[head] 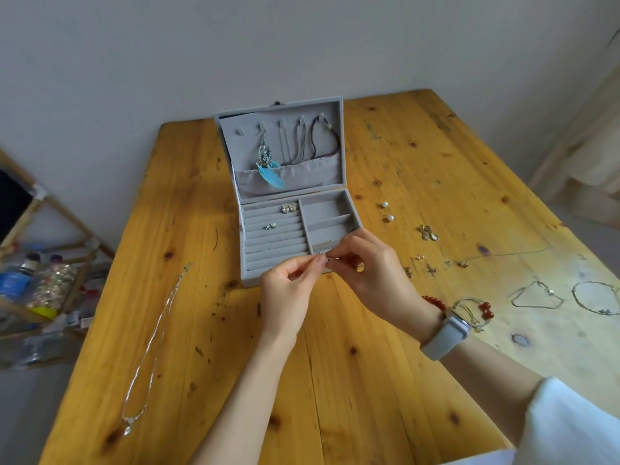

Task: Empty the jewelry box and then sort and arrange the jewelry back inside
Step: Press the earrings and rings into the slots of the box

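Wooden table (335, 380) | left hand (288, 290), right hand (372, 266) pinch small earring (332, 259) over jewelry box (285, 229) front edge

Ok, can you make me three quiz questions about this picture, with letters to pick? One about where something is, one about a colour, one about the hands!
1. Where is the long silver necklace?
A in the box
B on the table left of the box
C on a wrist

2. What colour is the feather?
A blue
B red
C green

3. What are the hands doing?
A lying flat
B pinching one tiny piece together
C closing the lid

Answers: B, it lies on the wood; A, blue against the grey lid; B, left hand and right hand meet fingertip to fingertip.
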